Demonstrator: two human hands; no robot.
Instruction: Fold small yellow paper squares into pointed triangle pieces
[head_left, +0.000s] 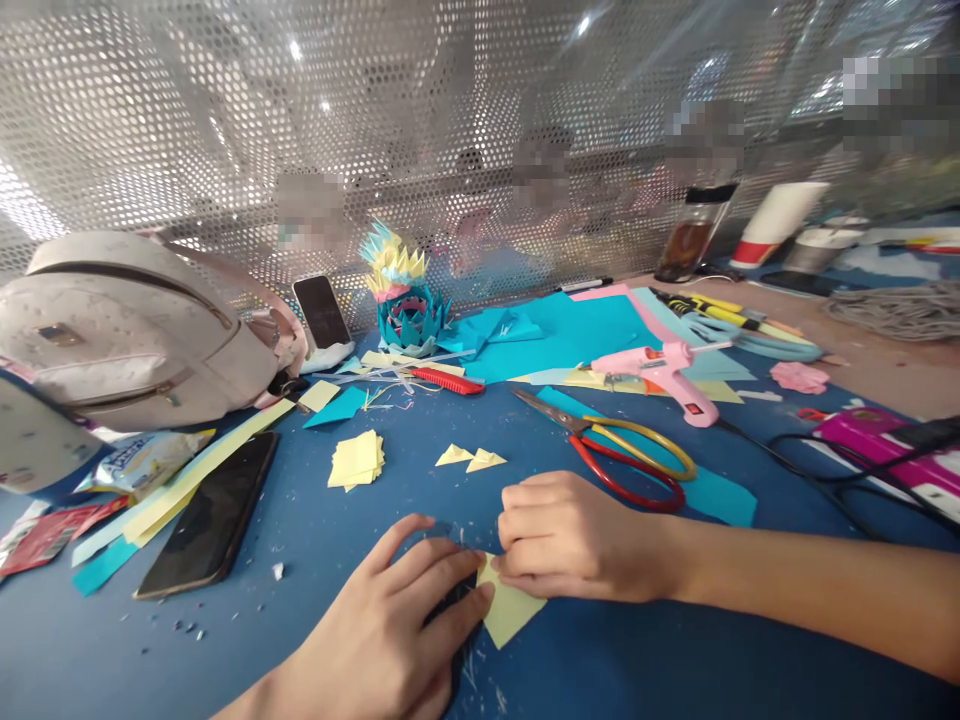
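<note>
My left hand (390, 620) and my right hand (562, 535) meet low in the middle over a small yellow paper piece (510, 608) lying on the blue table (300, 520). The left fingers press flat on its left edge. The right fingers are curled and pinch its top edge. Just beyond lie two folded yellow triangles (470, 458) and a stack of yellow paper squares (357, 460). Red-and-yellow-handled scissors (622, 452) lie shut right of them.
A paper model of blue and yellow folded units (403, 295) stands at the back, by blue paper sheets (570, 335). A pink glue gun (664, 375), a red cutter (448, 379), a black phone (214, 515), a pale backpack (127, 330), and an upright phone (321, 312) surround them. A perforated metal screen (225, 130) closes the back.
</note>
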